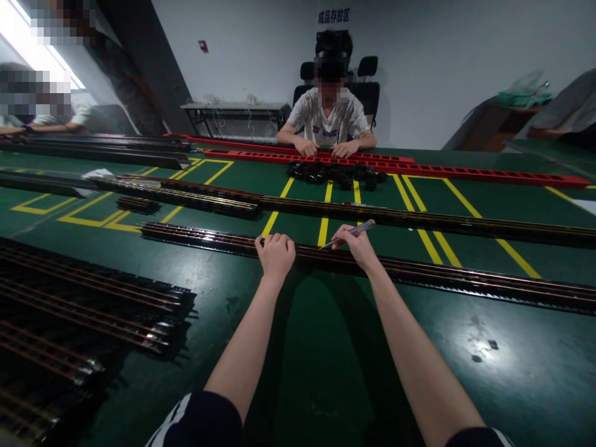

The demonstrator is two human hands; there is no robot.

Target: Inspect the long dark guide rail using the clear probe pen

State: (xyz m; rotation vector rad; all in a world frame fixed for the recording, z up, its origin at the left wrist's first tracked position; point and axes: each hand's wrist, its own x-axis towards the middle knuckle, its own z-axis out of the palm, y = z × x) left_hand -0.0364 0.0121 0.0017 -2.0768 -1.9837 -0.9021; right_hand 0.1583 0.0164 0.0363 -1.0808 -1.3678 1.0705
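A long black rail with copper strips (447, 279) lies across the green table in front of me. My left hand (275, 253) rests on it with fingers curled over its far edge. My right hand (356, 246) sits a little to the right on the same rail and holds a thin pen-like tool (350, 233), its tip pointing left and down at the rail.
A second long rail (419, 218) lies beyond. A stack of rails (84, 310) lies at my left. A person sits opposite with hands on a red rail (465, 172) behind a pile of black parts (335, 174). Yellow lines mark the green table (326, 347).
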